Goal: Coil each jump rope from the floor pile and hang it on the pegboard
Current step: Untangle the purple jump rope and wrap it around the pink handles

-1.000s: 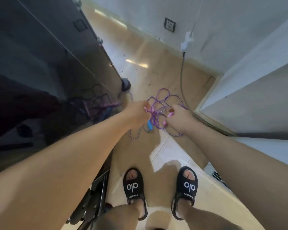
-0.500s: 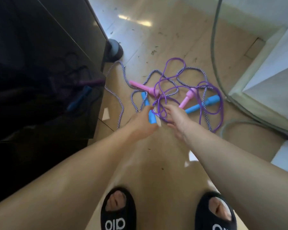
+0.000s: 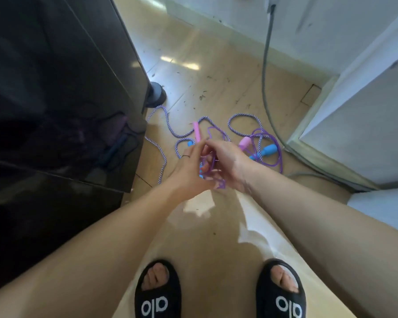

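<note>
Two jump ropes lie tangled on the tan floor. The thin purple rope has pink handles; one pink handle sticks up by my left fingertips, the other pink handle lies to the right. A braided purple-and-white rope with a blue handle snakes to the left. My left hand and my right hand meet above the pile, both with fingers curled around loops of the purple rope. No pegboard is in view.
A tall glossy black cabinet fills the left, its round foot beside the braided rope. A grey cable runs down the white wall to the floor. A white unit stands right. My black sandals are at the bottom.
Both hands have lifted off the floor with loops of the purple rope gathered between them. One pink handle now points up by my left fingers. The camera has pulled back.
</note>
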### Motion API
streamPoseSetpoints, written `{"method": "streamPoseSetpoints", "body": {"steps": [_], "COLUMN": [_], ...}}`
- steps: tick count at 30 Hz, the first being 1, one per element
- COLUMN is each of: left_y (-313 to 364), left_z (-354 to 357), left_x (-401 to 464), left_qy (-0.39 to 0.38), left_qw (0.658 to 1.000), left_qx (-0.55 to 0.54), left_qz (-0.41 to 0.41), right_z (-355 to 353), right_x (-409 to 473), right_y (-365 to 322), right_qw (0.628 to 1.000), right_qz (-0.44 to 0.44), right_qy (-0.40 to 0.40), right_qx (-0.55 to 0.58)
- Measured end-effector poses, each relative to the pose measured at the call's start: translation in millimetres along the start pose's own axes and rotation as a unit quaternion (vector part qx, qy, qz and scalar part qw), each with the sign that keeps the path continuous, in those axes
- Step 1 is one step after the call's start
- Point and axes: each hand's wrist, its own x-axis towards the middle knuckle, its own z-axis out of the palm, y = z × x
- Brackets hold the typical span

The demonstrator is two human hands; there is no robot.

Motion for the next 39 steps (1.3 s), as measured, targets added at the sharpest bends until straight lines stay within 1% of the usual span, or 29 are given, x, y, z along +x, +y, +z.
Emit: {"method": "streamPoseSetpoints", "body": {"steps": [2,5,7,10,12,14,17,20,22,24,26,27,28,30,31,33,34,36,37,38,39], "left_y": [21,55,75,96,102,102,98,102,108,117,127,133,139,152,158,165,164,155,149,145,140], "left_z": [-10,-26,-33,-38,-39,-40,-44,-49,-52,-52,-50,-50,-51,-51,-51,-50,-50,-53,-56,-59,-64], "left_x": [-20,-55,-81,-120,-140,-159,-184,-202,-210,-213,-215,-216,-216,-216,-218,-219,-219,-220,-220,-221,-221], "left_qy": [0.023,0.031,0.05,0.089,0.104,0.09,0.068,0.033,0.017,-0.003,-0.005,0.004,0.012,0.017,0.015,0.018,0.026,0.043,0.042,0.036,0.03], "left_qw": [0.998,0.994,0.99,0.979,0.978,0.984,0.991,0.991,0.987,0.985,0.985,0.986,0.985,0.981,0.979,0.975,0.974,0.975,0.977,0.979,0.983], "left_qx": [-0.026,-0.063,-0.07,-0.087,-0.095,-0.094,-0.039,0.057,0.107,0.129,0.134,0.133,0.134,0.145,0.154,0.164,0.163,0.149,0.14,0.128,0.113], "left_qz": [0.047,0.085,0.108,0.164,0.151,0.121,0.104,0.113,0.119,0.115,0.108,0.103,0.107,0.126,0.135,0.149,0.153,0.161,0.158,0.152,0.144], "right_z": [0,0,4,15,21,23,12,-15,-39,-62,-75,-75,-72,-55,-44,-23,-16,-7,-4,-2,-2], "right_x": [-39,-105,-148,-198,-224,-243,-262,-271,-274,-271,-269,-268,-269,-277,-282,-287,-287,-282,-279,-275,-270], "right_y": [-19,-42,-49,-49,-44,-41,-35,-26,-20,-18,-18,-18,-18,-14,-10,-2,1,2,1,-1,-3], "right_qw": [0.999,0.995,0.991,0.98,0.972,0.958,0.931,0.897,0.873,0.852,0.818,0.801,0.795,0.801,0.795,0.769,0.76,0.769,0.772,0.767,0.752], "right_qz": [-0.035,-0.085,-0.113,-0.163,-0.198,-0.243,-0.307,-0.335,-0.332,-0.301,-0.262,-0.266,-0.285,-0.356,-0.397,-0.44,-0.443,-0.419,-0.408,-0.401,-0.401], "right_qy": [-0.014,-0.017,-0.019,-0.009,0.006,0.038,0.093,0.198,0.264,0.31,0.345,0.346,0.332,0.267,0.228,0.152,0.117,0.065,0.052,0.047,0.045], "right_qx": [-0.029,-0.058,-0.07,-0.11,-0.129,-0.144,-0.174,-0.208,-0.239,-0.296,-0.379,-0.409,-0.421,-0.401,-0.398,-0.438,-0.462,-0.479,-0.485,-0.499,-0.521]}}
